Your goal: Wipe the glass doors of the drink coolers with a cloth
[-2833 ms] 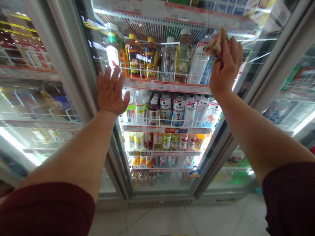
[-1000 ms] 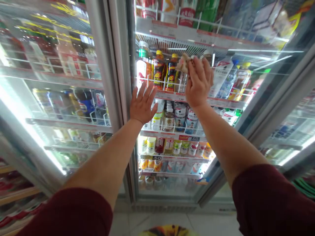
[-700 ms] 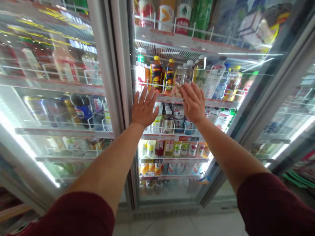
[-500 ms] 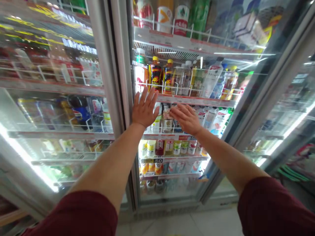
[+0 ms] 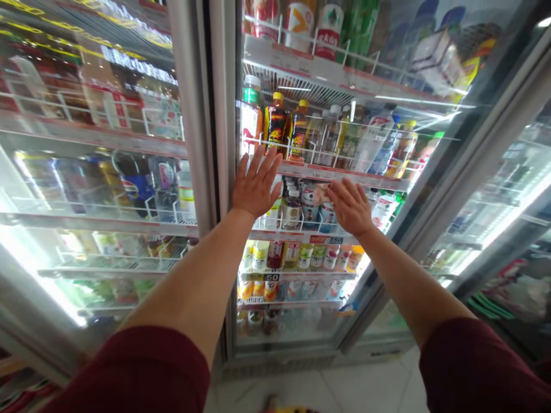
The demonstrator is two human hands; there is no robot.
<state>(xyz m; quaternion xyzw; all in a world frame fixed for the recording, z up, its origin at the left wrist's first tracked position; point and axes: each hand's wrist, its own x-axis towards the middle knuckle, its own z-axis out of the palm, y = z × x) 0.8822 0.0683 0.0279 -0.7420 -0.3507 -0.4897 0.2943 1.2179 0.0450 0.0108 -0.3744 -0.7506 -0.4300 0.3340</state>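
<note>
Cloth (image 5: 321, 194), just one, pinched in the right hand (image 5: 352, 207); left hand (image 5: 255, 188), grip spread, against one glass door (image 5: 293, 338).

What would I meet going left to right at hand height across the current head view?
Blue-labelled bottle, left frame, left hand, cloth, right hand, right frame.

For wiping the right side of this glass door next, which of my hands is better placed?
Probably your right hand: it holds the cloth and is nearer that side of the glass door. Your left hand is spread near the left edge, with no cloth showing.
</note>
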